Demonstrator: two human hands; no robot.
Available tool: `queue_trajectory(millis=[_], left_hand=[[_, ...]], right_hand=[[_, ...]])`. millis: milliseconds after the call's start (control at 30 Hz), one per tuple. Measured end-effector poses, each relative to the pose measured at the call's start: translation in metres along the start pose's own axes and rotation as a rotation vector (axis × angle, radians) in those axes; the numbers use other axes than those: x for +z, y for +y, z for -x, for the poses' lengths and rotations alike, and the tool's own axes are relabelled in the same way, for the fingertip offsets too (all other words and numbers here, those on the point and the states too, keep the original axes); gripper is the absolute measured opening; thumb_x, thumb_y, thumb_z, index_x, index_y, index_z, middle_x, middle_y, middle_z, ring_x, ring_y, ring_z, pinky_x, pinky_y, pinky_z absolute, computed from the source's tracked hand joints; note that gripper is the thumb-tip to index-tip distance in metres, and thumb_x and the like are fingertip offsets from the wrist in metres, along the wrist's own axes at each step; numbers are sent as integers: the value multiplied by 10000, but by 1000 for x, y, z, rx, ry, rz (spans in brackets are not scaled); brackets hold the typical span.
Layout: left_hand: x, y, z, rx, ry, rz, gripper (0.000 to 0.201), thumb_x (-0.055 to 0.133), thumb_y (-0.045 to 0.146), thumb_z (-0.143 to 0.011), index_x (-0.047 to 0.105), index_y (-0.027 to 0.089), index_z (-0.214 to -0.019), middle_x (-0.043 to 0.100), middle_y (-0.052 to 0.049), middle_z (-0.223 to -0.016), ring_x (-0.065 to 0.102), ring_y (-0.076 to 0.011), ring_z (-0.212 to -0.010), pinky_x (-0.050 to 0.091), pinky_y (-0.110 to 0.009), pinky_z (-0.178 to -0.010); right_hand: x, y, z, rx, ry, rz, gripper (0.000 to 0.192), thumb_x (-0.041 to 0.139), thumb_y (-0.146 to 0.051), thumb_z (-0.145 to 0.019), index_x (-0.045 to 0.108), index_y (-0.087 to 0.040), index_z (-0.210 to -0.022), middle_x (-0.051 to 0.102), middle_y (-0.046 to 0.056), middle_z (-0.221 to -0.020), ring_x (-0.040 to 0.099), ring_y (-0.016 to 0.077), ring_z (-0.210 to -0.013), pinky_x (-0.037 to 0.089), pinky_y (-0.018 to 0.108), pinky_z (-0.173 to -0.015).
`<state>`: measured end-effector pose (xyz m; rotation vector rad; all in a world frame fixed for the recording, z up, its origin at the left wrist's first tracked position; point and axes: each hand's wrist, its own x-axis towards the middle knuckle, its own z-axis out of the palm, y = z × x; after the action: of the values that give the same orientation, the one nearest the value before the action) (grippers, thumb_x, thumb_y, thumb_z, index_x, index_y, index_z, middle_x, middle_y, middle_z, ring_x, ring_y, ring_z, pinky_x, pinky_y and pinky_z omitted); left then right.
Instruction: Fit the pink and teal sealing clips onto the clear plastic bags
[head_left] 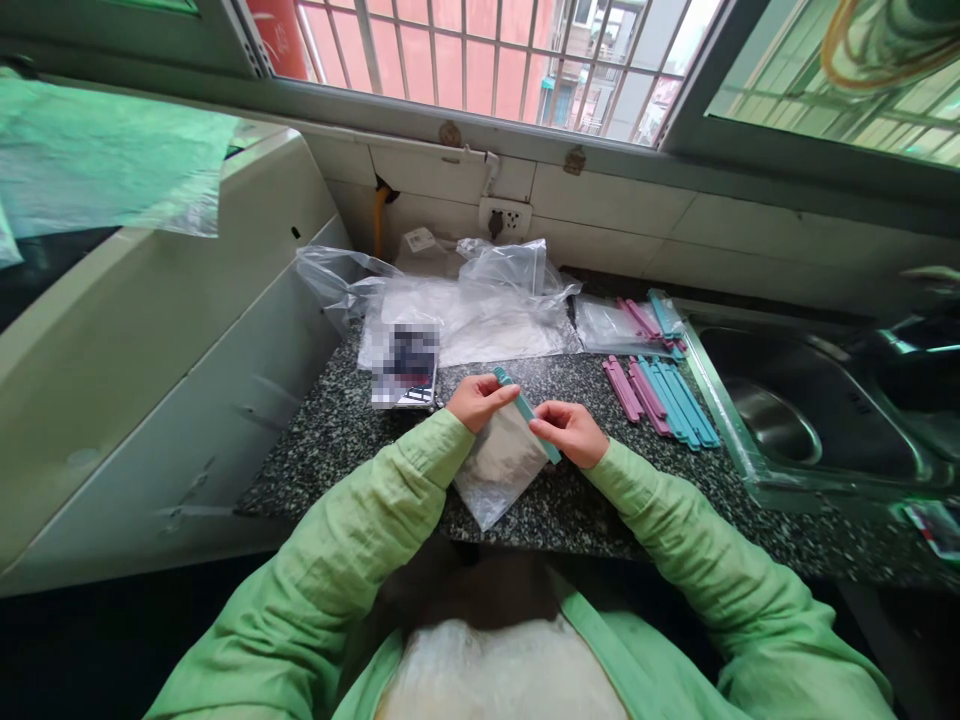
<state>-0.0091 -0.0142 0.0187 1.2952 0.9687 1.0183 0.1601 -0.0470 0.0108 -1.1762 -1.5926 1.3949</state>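
My left hand (477,400) and my right hand (571,432) both grip a teal sealing clip (525,408) set across the top of a small clear plastic bag (499,468). The bag holds a pale powdery content and hangs below the clip over the front of the speckled granite counter (337,430). The left fingers pinch the clip's far end, the right fingers its near end. Both arms wear light green sleeves.
Loose pink and teal clips (658,396) lie in a row to the right, with more on a clear packet (626,322) behind. Crumpled clear bags (472,300) lie at the back. A steel sink (810,410) is on the right, a white appliance (150,340) on the left.
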Motion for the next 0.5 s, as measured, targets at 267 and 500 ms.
queue_trajectory(millis=[267,500], left_hand=[[-2,1,-1,88,77,-70,402,614,471,-569,410,144,-451,295,69,-424,253,-38,-430,187,-200,-431],[-2,2,-1,86,50,-56,402,614,470,-570,409,146,-450,295,69,-422,249,-37,-423,178,-205,-432]], right_hand=[[2,1,0,-12,11,34,347,624,-479,-619,535,-143,-621,500,-27,-555,430,69,-503,362,210,-487],[2,0,1,-14,15,64,322,615,-454,-633,533,-142,-625,488,-29,-559,418,68,-506,346,212,-494]])
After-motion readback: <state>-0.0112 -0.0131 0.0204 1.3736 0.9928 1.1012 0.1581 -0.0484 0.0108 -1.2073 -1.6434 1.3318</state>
